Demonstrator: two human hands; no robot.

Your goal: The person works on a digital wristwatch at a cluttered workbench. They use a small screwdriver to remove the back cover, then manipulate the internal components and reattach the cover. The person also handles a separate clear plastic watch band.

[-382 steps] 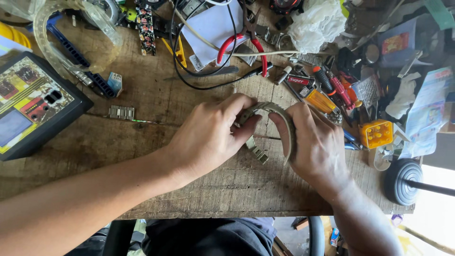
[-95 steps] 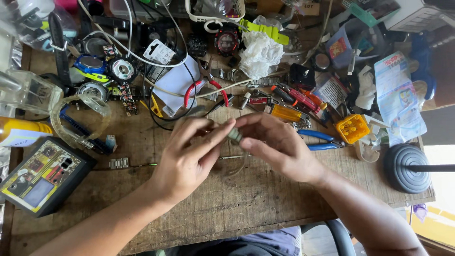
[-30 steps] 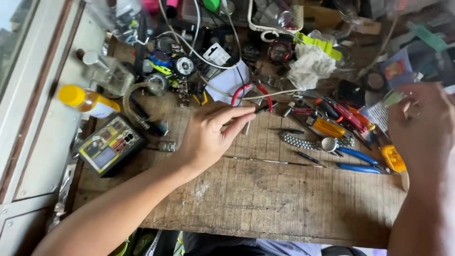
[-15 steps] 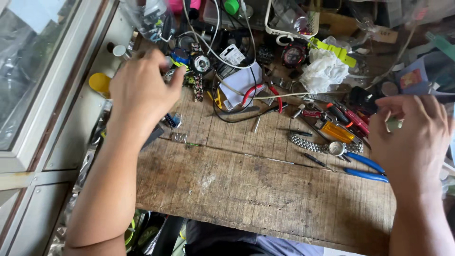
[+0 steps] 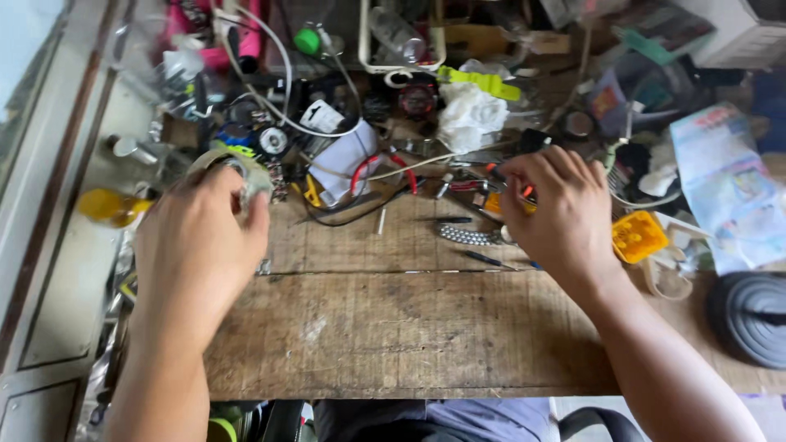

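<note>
Head camera view, looking down on a cluttered wooden workbench [image 5: 393, 336]. The left hand [image 5: 196, 245] grips a clear tape roll [image 5: 233, 168] at the bench's left edge. The right hand [image 5: 565, 217], fingers curled, rests over small tools beside a metal watch band [image 5: 467, 236]; whether it holds anything cannot be told.

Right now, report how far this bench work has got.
Done: the metal watch bracelet lies set down on the wooden bench. In hand: the left hand grips a roll of clear tape, while the right hand reaches among small tools by the orange box. Left: nothing is taped yet.
</note>
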